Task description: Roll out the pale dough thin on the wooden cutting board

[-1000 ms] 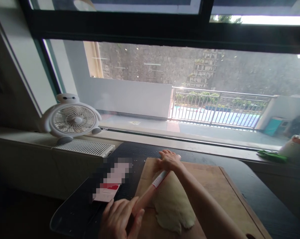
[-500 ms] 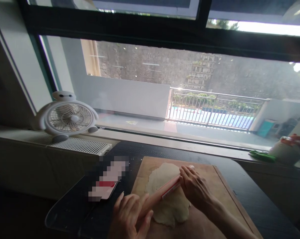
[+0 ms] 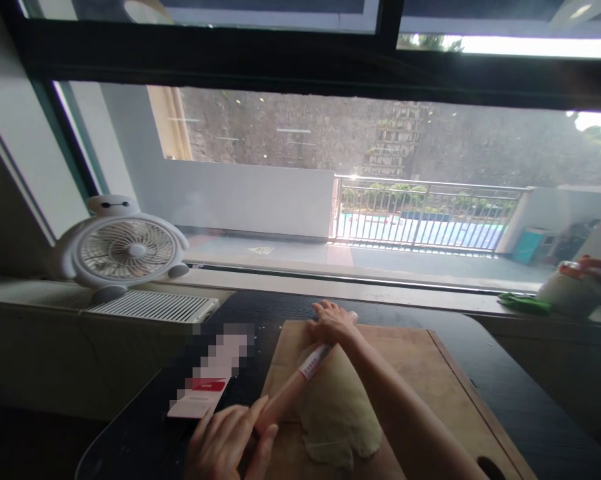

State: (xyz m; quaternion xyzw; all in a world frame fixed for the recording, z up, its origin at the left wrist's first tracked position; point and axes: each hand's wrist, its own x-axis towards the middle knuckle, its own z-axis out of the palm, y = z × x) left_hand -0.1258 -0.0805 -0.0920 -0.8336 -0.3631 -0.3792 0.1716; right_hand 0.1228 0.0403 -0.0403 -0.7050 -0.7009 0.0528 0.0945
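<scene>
Slanting over the left side of the dough (image 3: 343,417), the pin (image 3: 286,395) sits loosely between the left hand's (image 3: 225,441) thumb and fingers at its near end; the right hand (image 3: 331,321) lies across the far end, fingers stretched out. The dough lies on the board (image 3: 405,360), with a phone (image 3: 200,397) to its left on the table (image 3: 130,433)
</scene>
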